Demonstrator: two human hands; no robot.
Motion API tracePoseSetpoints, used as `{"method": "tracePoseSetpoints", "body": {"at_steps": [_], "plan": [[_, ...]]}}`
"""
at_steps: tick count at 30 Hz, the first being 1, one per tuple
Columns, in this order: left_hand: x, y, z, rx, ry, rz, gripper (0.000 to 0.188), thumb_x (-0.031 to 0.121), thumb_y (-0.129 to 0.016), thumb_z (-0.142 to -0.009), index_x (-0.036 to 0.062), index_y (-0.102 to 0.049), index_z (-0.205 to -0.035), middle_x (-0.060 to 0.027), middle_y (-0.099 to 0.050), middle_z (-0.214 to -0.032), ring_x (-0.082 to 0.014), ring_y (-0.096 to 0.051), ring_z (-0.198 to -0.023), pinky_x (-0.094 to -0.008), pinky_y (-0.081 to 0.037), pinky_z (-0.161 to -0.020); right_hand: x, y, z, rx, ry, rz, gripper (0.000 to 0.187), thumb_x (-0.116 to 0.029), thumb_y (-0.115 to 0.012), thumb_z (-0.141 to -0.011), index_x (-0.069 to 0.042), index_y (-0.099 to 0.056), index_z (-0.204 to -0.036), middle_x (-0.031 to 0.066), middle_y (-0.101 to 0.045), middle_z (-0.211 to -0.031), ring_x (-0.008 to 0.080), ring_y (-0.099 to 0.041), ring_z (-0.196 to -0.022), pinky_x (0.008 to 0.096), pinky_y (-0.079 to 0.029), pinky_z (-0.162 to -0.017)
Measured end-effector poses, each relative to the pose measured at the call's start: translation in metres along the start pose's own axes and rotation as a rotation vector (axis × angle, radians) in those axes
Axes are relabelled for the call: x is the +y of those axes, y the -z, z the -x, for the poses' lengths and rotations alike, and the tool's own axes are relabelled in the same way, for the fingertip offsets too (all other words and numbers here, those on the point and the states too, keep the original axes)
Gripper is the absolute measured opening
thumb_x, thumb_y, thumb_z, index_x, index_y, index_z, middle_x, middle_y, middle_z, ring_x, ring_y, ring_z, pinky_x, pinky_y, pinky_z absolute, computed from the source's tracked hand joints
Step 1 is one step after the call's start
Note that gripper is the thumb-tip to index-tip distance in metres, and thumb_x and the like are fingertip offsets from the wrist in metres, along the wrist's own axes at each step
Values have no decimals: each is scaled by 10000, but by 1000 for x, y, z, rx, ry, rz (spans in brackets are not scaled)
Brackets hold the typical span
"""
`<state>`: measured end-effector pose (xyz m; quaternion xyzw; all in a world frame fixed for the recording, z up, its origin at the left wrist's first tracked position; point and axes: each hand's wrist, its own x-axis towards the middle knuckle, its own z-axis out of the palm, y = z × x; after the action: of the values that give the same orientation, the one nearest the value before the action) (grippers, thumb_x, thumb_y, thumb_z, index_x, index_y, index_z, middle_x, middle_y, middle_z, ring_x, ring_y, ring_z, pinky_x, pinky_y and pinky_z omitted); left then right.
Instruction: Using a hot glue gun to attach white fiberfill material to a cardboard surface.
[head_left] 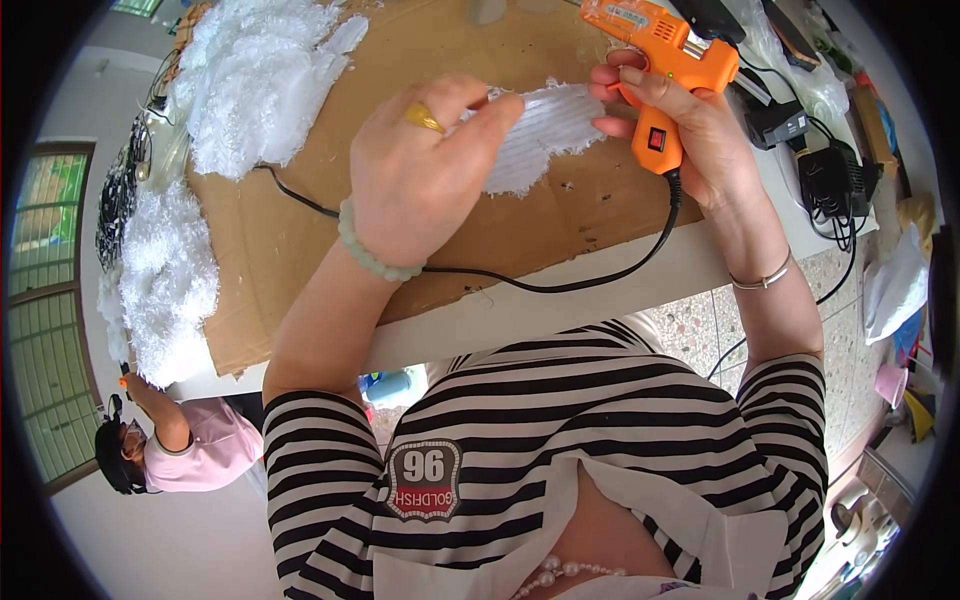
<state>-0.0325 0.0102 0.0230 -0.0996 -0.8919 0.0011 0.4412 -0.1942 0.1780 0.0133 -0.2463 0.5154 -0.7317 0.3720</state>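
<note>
Orange plastic marks the hot glue gun (664,70), gripped in the right hand (690,125) with the fingers wrapped round its handle and the nozzle aimed up and to the left. Its black cord (560,285) trails off the handle and loops back across the cardboard sheet (290,250) (which covers most of the white bench (560,300)). The left hand (420,170) presses down on a white ribbed fluffy strip (545,135), fingers curled over its left part, so the strip lies on the cardboard between the two hands. Heaps of white fluffy material (255,75) sit at the cardboard's far left. Below the bench, another person in a pink top (190,450) is at the lower left.
</note>
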Motion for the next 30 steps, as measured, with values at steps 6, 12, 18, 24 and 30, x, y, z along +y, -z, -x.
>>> {"method": "tracePoseSetpoints", "body": {"at_steps": [6,12,18,24,30], "plan": [[15,-16,2,-114,-196,-123,146,72,-664,-632,86,-605,-764,-3,-470,-736,-141,-455,-639,-246,-411,-496,-5,3,4,31,50,-25,307,-123,-567,-868,52,-521,-1116,159,-602,-1038,239,-608,-979,348,-555,-770],[15,-21,5,-149,-194,-104,147,65,-657,-618,75,-604,-755,-7,-482,-741,-141,-458,-652,-245,-403,-493,-10,8,5,16,73,-48,305,-128,-568,-869,51,-530,-1112,171,-598,-1061,250,-609,-983,352,-545,-798],[14,-24,12,-332,-132,-30,122,92,-613,-673,48,-622,-786,-15,-540,-758,-156,-498,-699,-261,-437,-569,-14,10,7,38,76,-58,308,-117,-561,-869,50,-530,-1126,181,-602,-1064,252,-610,-988,351,-544,-804],[12,-23,15,-443,-82,28,154,109,-595,-698,41,-640,-828,-19,-581,-808,-164,-520,-737,-286,-449,-622,-14,9,7,83,63,-43,334,-121,-554,-870,60,-515,-1148,182,-599,-1074,261,-603,-1002,349,-549,-792],[10,-22,20,-413,-73,59,165,110,-605,-696,41,-657,-837,-28,-595,-831,-162,-512,-732,-285,-443,-618,-15,4,8,62,61,-17,359,-143,-554,-870,63,-505,-1159,192,-590,-1084,273,-592,-1018,345,-553,-782]]}}
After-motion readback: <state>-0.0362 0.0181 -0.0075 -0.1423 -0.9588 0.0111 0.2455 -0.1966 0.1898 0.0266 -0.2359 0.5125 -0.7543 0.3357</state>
